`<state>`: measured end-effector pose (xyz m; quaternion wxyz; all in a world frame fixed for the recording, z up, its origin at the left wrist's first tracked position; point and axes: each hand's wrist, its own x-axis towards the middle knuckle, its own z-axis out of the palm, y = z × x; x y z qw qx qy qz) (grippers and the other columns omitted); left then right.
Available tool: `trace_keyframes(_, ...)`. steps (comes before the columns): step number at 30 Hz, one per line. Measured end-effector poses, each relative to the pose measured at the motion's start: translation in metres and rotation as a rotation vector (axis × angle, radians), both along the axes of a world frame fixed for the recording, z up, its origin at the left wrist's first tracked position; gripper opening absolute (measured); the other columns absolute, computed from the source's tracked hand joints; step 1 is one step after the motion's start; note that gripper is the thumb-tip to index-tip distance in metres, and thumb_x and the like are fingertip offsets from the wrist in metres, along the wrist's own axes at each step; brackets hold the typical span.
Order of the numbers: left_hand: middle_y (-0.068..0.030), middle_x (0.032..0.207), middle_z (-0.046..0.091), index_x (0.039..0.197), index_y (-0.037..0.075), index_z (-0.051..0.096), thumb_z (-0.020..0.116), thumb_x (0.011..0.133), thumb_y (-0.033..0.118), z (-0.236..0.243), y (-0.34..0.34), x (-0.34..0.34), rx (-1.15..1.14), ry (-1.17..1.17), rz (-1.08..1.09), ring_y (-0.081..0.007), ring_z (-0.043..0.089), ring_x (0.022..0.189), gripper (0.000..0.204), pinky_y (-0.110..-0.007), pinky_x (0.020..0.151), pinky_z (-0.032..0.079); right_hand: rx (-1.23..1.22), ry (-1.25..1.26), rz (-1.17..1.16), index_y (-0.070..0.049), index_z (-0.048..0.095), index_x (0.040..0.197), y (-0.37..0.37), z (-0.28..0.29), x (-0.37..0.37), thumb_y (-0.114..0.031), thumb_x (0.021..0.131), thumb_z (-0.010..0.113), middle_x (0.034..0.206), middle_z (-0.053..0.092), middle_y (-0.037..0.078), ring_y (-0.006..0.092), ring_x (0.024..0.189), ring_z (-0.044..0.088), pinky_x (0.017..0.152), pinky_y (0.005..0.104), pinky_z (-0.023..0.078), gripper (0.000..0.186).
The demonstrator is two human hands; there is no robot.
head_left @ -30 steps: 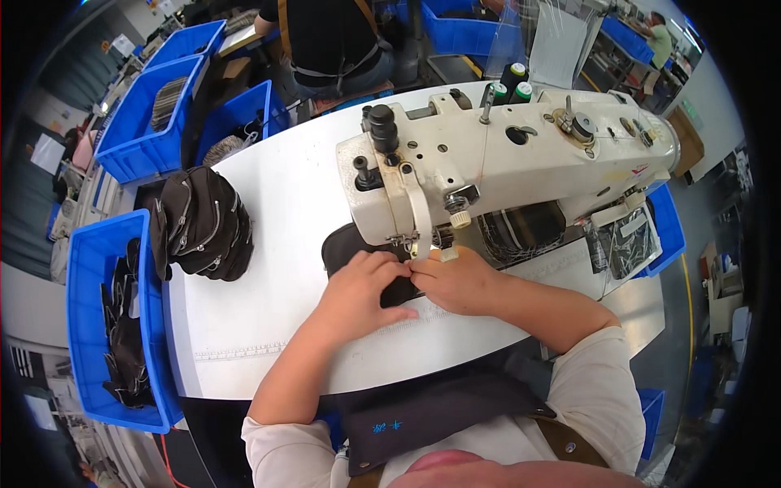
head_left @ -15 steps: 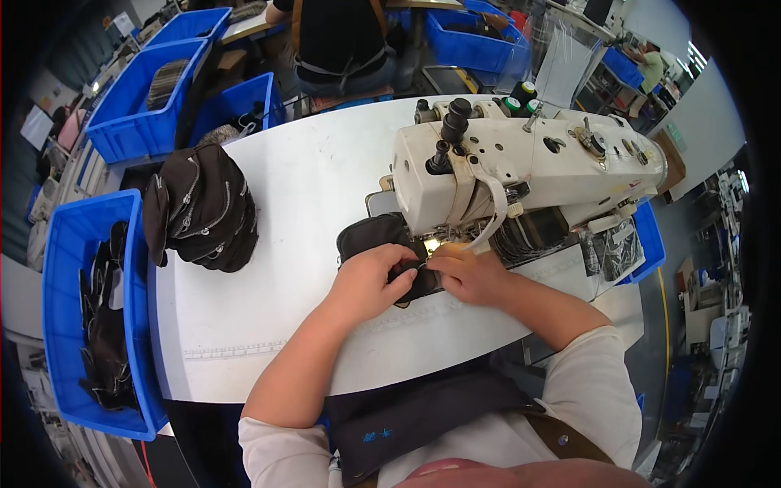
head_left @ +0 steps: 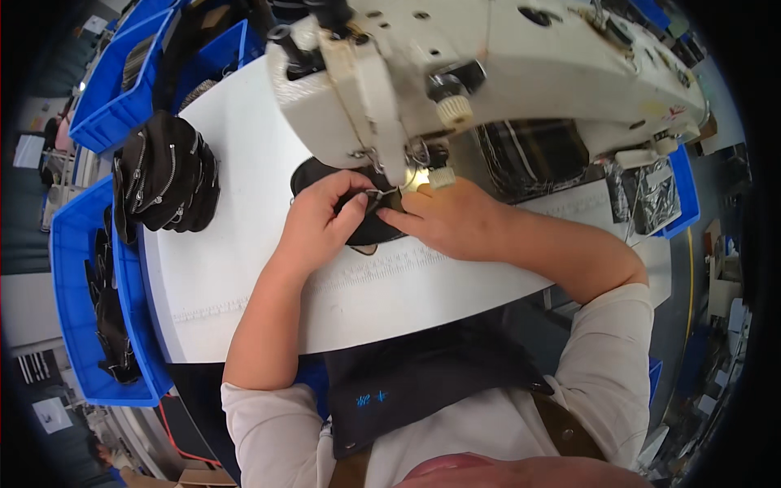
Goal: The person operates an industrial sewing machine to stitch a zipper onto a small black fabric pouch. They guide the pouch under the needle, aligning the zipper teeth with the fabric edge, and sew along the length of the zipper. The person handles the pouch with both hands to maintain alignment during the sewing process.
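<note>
A black fabric pouch piece (head_left: pixel 378 235) lies on the white table under the head of a cream sewing machine (head_left: pixel 504 73). My left hand (head_left: pixel 325 218) is closed, thumb and forefinger pinching the piece's edge next to a small metallic bit, perhaps a zipper end. My right hand (head_left: pixel 455 218) is also closed on the piece, fingertips close to the lit needle area. Both hands are just in front of the machine's presser foot, which my fingers and the machine head partly hide.
A pile of black zippered pouches (head_left: pixel 167 175) stands at the table's left. Beyond it, a blue bin (head_left: pixel 150 350) holds black pieces. Dark flat panels (head_left: pixel 537 159) lie under the machine arm. Clear plastic packets (head_left: pixel 655 195) are at the right. A ruler marking (head_left: pixel 358 276) runs along the table.
The view has come closer to the machine, which now looks larger. My hands have drawn nearer together at the piece's edge, and a metallic bit shows between them.
</note>
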<state>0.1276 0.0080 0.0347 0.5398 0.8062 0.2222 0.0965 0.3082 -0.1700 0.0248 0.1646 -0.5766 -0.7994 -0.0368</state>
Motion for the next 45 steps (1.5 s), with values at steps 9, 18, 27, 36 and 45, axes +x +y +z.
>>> trace_keyframes(9,-0.0024,0.104,0.068,0.113,0.013,0.075,0.076,0.073,0.002,0.018,-0.031,0.010,0.911,0.016,-0.179,-0.0261,0.067,0.090,0.042,-0.038,0.075,0.056,-0.091,-0.014,0.026,-0.005,0.069,0.131,-0.007,-0.003,-0.002,-0.011,0.087,0.065,0.088,0.061,0.006,0.0243,0.081,0.065,0.070,0.0391,0.053,0.045)
trace_keyframes(18,-0.0047,0.099,0.066,0.112,0.011,0.076,0.071,0.068,-0.003,0.014,-0.026,0.006,0.876,0.005,-0.167,-0.0291,0.063,0.090,0.047,-0.039,0.077,0.056,-0.106,-0.205,-0.012,0.002,0.070,0.128,-0.017,0.003,-0.007,-0.013,0.087,0.065,0.086,0.060,0.005,0.0209,0.077,0.061,0.064,0.0337,0.049,0.044)
trace_keyframes(27,-0.0070,0.126,0.071,0.113,0.007,0.074,0.076,0.067,0.001,0.010,-0.032,0.007,0.972,-0.074,-0.153,-0.0317,0.066,0.114,0.047,-0.039,0.094,0.056,0.045,-0.267,-0.027,0.000,0.074,0.100,-0.016,0.009,-0.012,-0.015,0.082,0.068,0.091,0.060,0.003,0.0199,0.096,0.055,0.068,0.0312,0.044,0.024)
trace_keyframes(36,-0.0025,0.127,0.072,0.117,0.010,0.073,0.075,0.069,0.005,0.011,-0.037,0.005,1.008,0.017,-0.136,-0.0256,0.070,0.108,0.048,-0.036,0.089,0.057,0.101,-0.190,-0.028,0.003,0.073,0.110,-0.016,0.011,-0.015,-0.014,0.089,0.066,0.095,0.065,0.005,0.0188,0.094,0.057,0.072,0.0312,0.044,0.028)
trace_keyframes(45,-0.0040,0.128,0.072,0.121,0.010,0.073,0.077,0.071,0.006,0.012,-0.037,0.008,0.998,-0.025,-0.119,-0.0291,0.069,0.113,0.050,-0.038,0.092,0.056,0.093,-0.190,-0.039,0.003,0.073,0.112,-0.016,0.009,-0.015,-0.013,0.089,0.066,0.099,0.067,0.006,0.0189,0.093,0.058,0.072,0.0325,0.045,0.029)
